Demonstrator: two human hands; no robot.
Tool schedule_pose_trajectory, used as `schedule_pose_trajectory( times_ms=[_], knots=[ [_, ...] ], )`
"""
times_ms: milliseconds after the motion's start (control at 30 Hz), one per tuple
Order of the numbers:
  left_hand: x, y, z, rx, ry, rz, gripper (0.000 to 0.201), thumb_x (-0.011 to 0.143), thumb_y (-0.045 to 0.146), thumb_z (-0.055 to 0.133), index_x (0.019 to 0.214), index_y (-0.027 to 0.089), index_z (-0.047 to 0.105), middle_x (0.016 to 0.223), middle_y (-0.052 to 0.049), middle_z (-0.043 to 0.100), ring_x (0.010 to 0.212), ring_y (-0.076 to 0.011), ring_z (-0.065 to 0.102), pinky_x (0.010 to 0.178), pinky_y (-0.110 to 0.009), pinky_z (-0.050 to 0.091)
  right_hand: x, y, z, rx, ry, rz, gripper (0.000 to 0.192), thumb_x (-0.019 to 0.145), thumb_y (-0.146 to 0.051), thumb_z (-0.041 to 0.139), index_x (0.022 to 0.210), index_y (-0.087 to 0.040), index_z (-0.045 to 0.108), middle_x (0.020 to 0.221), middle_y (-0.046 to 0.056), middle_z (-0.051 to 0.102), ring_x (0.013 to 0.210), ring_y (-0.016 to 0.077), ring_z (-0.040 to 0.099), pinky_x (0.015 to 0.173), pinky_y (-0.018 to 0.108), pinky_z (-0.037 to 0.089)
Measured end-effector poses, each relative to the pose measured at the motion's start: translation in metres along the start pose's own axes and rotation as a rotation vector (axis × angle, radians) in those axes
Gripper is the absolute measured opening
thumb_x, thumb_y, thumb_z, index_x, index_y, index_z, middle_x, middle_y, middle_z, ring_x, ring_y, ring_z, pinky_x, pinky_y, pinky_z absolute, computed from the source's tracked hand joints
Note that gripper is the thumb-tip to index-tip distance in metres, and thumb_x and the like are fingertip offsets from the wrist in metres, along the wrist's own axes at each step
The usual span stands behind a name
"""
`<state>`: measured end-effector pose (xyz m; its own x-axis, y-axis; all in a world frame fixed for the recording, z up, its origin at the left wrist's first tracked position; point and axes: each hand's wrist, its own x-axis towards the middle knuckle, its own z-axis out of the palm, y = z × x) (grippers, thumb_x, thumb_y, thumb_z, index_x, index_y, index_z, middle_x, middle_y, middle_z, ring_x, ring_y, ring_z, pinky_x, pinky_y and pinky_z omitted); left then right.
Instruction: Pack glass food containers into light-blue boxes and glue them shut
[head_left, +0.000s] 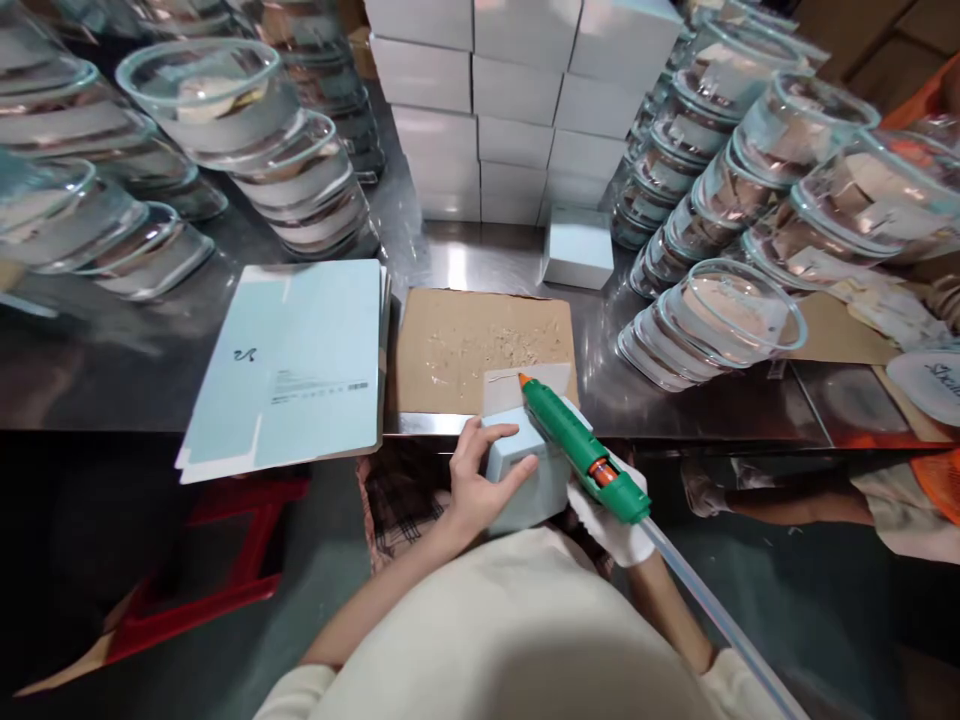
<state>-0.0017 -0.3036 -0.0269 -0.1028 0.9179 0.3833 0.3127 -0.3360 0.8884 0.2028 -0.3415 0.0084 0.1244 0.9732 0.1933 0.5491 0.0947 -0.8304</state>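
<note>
My left hand (478, 478) grips a small pale blue box (525, 480) held at the front edge of the metal table (120, 370). One flap of the box stands up. My right hand (611, 525), in a white glove, holds a green glue gun (581, 450). Its orange tip points at the raised flap. A clear hose trails from the gun toward the lower right. A brown cardboard sheet (480, 345) spotted with dried glue lies just beyond the box.
A stack of flat pale blue box blanks (300, 360) lies left of the cardboard. Finished boxes (517, 110) are stacked at the back, one single box (579, 248) in front. Tilted stacks of glass bowls (255, 140) (720, 320) flank both sides. A red stool (225, 540) stands below left.
</note>
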Motion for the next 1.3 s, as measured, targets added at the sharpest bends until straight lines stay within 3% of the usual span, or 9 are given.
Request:
schedule_pose_trajectory(
  times_ms=[200,367,500,633,867,967,1033,1133,1300],
  knots=[
    [0.001,0.001,-0.014,-0.037,0.017,-0.07,0.034,0.083,0.05,0.082,0.104,0.024,0.076,0.104,-0.007,0.07,0.102,-0.0258,0.067,0.091,-0.038,0.056,-0.001,0.014,-0.022,0.117,0.062,0.347,0.022,0.073,-0.042,0.081,0.08,-0.024,0.071,0.071,0.005,0.074,0.061,0.0224,0.069,0.06,0.036,0.062],
    [-0.001,-0.002,-0.028,-0.121,0.034,-0.221,0.038,0.081,0.053,0.082,0.104,0.023,0.074,0.108,-0.006,0.065,0.1,-0.0235,0.066,0.087,-0.033,0.053,0.011,0.029,-0.04,0.216,0.138,0.494,0.034,0.065,-0.048,0.086,0.084,-0.022,0.076,0.078,0.005,0.078,0.057,0.019,0.066,0.05,0.031,0.055],
    [0.001,-0.002,-0.037,-0.201,0.084,-0.236,0.041,0.077,0.055,0.085,0.101,0.024,0.074,0.103,-0.004,0.065,0.096,-0.0231,0.064,0.082,-0.032,0.052,0.056,0.032,-0.033,0.445,-0.005,0.576,0.042,0.07,-0.054,0.078,0.092,-0.018,0.08,0.053,0.0,0.066,0.04,0.0141,0.049,0.036,0.026,0.034],
    [0.007,0.004,-0.038,-0.329,0.063,-0.269,0.042,0.075,0.055,0.086,0.101,0.025,0.073,0.095,-0.001,0.061,0.077,-0.0162,0.06,0.067,-0.027,0.049,0.103,0.044,-0.017,0.491,-0.172,0.606,0.054,0.074,-0.064,0.068,0.086,-0.011,0.077,0.056,0.007,0.069,0.044,0.0163,0.054,0.044,0.028,0.043],
    [0.012,0.009,-0.034,-0.382,0.048,-0.291,0.043,0.073,0.057,0.087,0.097,0.024,0.072,0.092,0.0,0.059,0.071,-0.0142,0.058,0.062,-0.025,0.047,0.121,0.05,-0.047,-0.259,-0.046,0.472,0.043,0.078,-0.057,0.075,0.056,-0.021,0.063,0.059,0.007,0.067,0.073,0.0263,0.07,0.067,0.032,0.051],
    [0.014,0.009,-0.03,-0.401,-0.018,-0.284,0.042,0.074,0.057,0.086,0.095,0.024,0.072,0.088,0.0,0.058,0.07,-0.0143,0.057,0.061,-0.026,0.047,0.11,0.024,-0.04,-0.153,0.057,0.372,0.036,0.079,-0.057,0.076,0.085,-0.021,0.077,0.088,0.009,0.079,0.092,0.0272,0.073,0.077,0.033,0.055],
    [0.015,0.009,-0.026,-0.394,-0.056,-0.259,0.044,0.073,0.06,0.086,0.093,0.023,0.071,0.095,-0.003,0.061,0.079,-0.0177,0.063,0.067,-0.028,0.051,0.103,0.006,-0.023,0.116,-0.061,0.301,0.049,0.079,-0.058,0.077,0.111,-0.021,0.078,0.107,0.009,0.08,0.099,0.026,0.074,0.083,0.035,0.059],
    [0.015,0.008,-0.018,-0.409,-0.067,-0.263,0.049,0.072,0.062,0.087,0.094,0.023,0.067,0.117,-0.009,0.065,0.104,-0.0263,0.068,0.084,-0.035,0.057,0.098,-0.01,-0.003,0.431,-0.3,0.283,0.058,0.072,-0.056,0.086,0.115,-0.018,0.077,0.109,0.008,0.08,0.102,0.0264,0.074,0.091,0.039,0.06],
    [0.018,0.002,-0.013,-0.665,0.025,-0.285,0.076,0.076,0.049,0.09,0.133,0.039,0.041,0.116,-0.002,0.067,0.11,-0.0239,0.072,0.091,-0.039,0.059,0.095,-0.009,-0.019,0.431,-0.571,-0.059,0.076,0.076,-0.085,0.07,0.116,-0.02,0.077,0.13,0.014,0.072,0.122,0.0297,0.068,0.106,0.046,0.054]
  ],
)
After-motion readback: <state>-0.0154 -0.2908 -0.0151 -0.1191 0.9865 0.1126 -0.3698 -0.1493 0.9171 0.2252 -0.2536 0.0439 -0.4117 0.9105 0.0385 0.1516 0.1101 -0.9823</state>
